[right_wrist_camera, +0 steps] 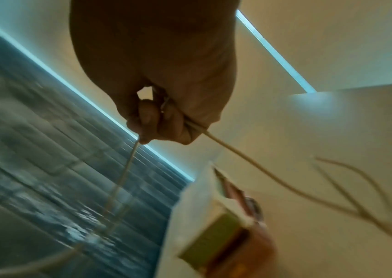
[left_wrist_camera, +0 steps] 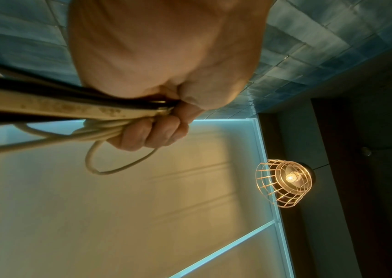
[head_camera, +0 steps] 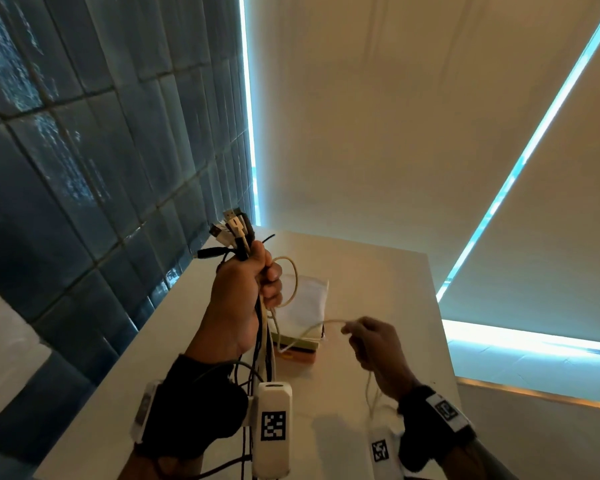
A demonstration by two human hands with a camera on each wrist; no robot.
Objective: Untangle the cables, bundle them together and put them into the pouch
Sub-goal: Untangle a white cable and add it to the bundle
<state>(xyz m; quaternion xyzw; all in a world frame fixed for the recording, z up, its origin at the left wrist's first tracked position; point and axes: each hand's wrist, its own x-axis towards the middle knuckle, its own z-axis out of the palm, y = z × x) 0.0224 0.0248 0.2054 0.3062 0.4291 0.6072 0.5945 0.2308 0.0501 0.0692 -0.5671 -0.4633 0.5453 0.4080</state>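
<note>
My left hand (head_camera: 253, 275) is raised above the white table (head_camera: 378, 282) and grips a bundle of black and white cables (head_camera: 262, 327). Their plugs (head_camera: 231, 230) stick out above the fist, and the rest hangs down past my wrist. A cream cable loop (head_camera: 290, 282) curls out beside the fingers (left_wrist_camera: 157, 133). My right hand (head_camera: 368, 337) holds one thin cream cable (right_wrist_camera: 249, 163) that runs back to the bundle. A white pouch (head_camera: 305, 299) lies on the table behind the hands, on top of a small stack.
The pouch rests on a stack of books (head_camera: 300, 348) with a green and a brown edge. A blue tiled wall (head_camera: 84, 150) stands to the left. Pale roller blinds (head_camera: 413, 116) hang behind the table. A caged lamp (left_wrist_camera: 285, 180) glows overhead.
</note>
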